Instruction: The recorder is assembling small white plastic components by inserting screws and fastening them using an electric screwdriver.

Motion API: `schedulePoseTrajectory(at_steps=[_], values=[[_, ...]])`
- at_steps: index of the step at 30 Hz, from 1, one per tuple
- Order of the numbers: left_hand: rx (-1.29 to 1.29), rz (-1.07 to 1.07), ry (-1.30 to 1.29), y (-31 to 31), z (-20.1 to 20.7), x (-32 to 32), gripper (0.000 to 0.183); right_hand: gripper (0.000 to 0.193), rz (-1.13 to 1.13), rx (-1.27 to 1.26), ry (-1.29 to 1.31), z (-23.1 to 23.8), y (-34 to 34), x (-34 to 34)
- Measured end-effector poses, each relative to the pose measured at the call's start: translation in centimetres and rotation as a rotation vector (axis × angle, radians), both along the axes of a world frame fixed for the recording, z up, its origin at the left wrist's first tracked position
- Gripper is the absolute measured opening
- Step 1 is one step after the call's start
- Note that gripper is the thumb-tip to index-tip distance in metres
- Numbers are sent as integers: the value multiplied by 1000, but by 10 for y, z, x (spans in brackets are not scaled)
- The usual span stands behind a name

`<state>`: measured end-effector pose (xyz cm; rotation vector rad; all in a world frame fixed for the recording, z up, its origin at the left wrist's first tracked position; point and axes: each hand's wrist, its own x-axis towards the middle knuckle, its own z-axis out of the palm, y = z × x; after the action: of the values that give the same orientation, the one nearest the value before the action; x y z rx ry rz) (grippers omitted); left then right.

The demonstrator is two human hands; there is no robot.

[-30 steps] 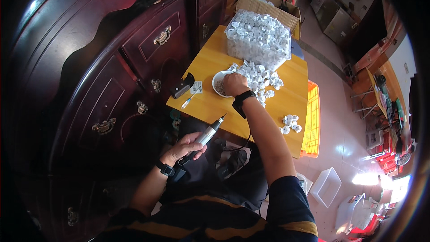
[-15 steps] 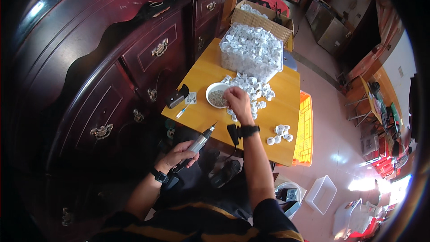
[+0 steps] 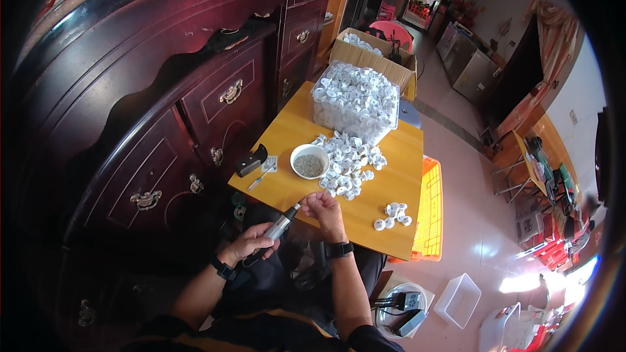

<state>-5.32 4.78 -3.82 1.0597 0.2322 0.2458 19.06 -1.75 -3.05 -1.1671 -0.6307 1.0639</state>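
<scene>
My left hand is wrapped round a silver electric screwdriver, its tip pointing up over the table's near edge. Pinched at that tip are the fingers of my right hand; whatever they hold is too small to make out. Beyond my hands stands a white bowl with many tiny metallic pieces, which look like screws. Right beside the bowl spreads a heap of small round white plastic parts. A smaller cluster of white parts lies toward the table's right corner.
A clear tub piled with white parts stands at the yellow table's far end, a cardboard box behind it. A black case and thin tool lie left. An orange crate is on the right; dark drawers border the left.
My right hand has moved from the bowl back toward me, to the screwdriver's tip. The view has shifted slightly; my left hand still grips the screwdriver.
</scene>
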Motion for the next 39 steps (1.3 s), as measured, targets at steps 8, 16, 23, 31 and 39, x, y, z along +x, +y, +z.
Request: schedulePoseTrajectory(at_steps=[8,16,23,31,39], values=[[3,-8,33,0,5,3,35,10,-45,-5,12,-4,8,-4],[-10,-6,72,1,4,4,35,9,-83,-5,109,6,4,-6],[12,-28,115,1,1,6,35,10,-80,9,59,0,6,-2],[11,-1,98,1,-3,4,40,10,-34,51,159,0,6,-6],[2,5,91,-2,6,4,33,10,-34,73,198,-3,9,-5]])
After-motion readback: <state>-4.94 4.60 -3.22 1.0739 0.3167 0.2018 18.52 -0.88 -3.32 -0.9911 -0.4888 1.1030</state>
